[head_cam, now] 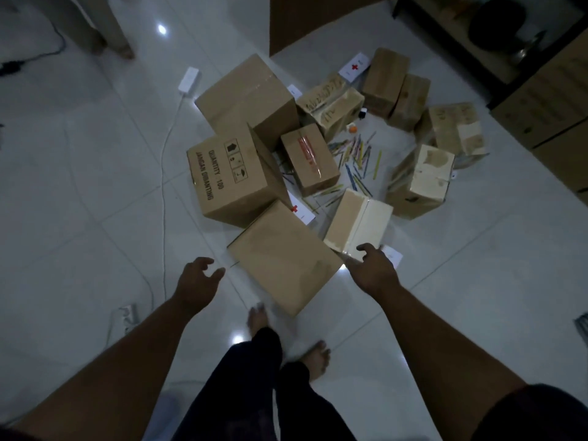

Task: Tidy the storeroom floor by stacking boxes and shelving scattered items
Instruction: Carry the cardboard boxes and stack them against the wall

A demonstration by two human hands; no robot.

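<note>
Several brown cardboard boxes lie scattered on the white tiled floor. The nearest plain box (283, 256) sits just ahead of my feet. My left hand (195, 281) hovers to its left with fingers loosely spread and holds nothing. My right hand (374, 268) reaches over its right corner, fingers relaxed, beside a pale taped box (358, 222). A printed box (229, 176) reading "QUANTITY 100" stands behind, with a larger box (248, 97) beyond it. Coloured sticks (356, 157) are strewn among the boxes.
White cards with red crosses (353, 67) lie on the floor. A white power adapter (189, 80) and its cable (164, 173) run along the left, and a power strip (127, 315) lies near my left arm. Stacked cartons and a shelf (541, 90) stand at the right.
</note>
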